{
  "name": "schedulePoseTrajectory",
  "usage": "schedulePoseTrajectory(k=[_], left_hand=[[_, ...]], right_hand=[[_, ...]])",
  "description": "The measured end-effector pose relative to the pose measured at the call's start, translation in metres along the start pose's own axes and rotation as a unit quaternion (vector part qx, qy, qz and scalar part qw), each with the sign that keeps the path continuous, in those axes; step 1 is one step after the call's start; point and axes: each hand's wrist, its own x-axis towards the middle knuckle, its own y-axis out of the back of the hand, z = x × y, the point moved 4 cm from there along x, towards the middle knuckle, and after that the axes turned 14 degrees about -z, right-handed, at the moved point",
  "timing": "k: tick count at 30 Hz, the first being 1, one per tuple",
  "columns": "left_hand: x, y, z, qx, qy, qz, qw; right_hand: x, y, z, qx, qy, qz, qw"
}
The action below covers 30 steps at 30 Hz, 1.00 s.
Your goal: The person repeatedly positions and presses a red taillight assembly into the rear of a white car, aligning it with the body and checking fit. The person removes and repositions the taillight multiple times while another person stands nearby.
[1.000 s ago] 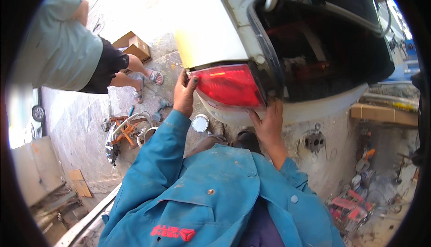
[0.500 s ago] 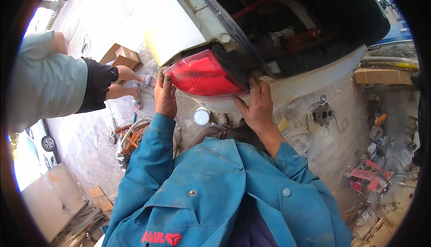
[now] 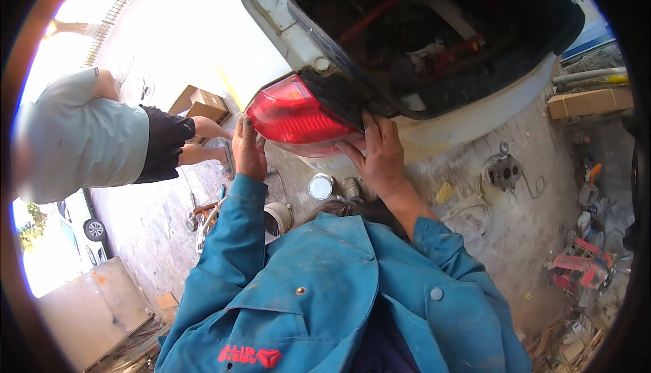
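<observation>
Concrete ground (image 3: 515, 251) | Red tail light (image 3: 298, 112) at rear corner of white car (image 3: 468, 129) | Left hand (image 3: 249, 156), fingers half-curled; right hand (image 3: 382, 159), thumb and fingers parted: touching opposite ends, apparently steadying it

The glossy red, translucent plastic tail light (image 3: 291, 112), a broad wedge with rounded edges and fine ribbing inside the lens, sits at the rear corner of the white car body (image 3: 485, 105). Its long axis slants, the outer end at picture left, the inner end lower right. A paler pinkish band runs along its lower edge. Whether it is fully seated cannot be told.
</observation>
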Motion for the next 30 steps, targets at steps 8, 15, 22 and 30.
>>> schedulePoseTrajectory(k=[8, 15, 22, 30], left_hand=[[0.001, -0.008, 0.002, 0.009, -0.001, 0.012, 1.0], [0.0, -0.018, 0.004, -0.018, -0.027, -0.01, 0.999], [-0.013, -0.022, 0.005, -0.028, -0.057, 0.021, 0.998], [-0.009, -0.015, -0.009, -0.062, -0.061, -0.015, 0.996]], right_hand=[[0.003, 0.004, -0.007, 0.018, -0.009, -0.015, 1.0], [0.007, 0.006, -0.017, 0.01, 0.0, -0.016, 1.0], [0.011, 0.008, -0.018, 0.005, 0.025, -0.031, 0.999], [0.008, 0.003, -0.016, 0.009, 0.039, -0.03, 0.999]])
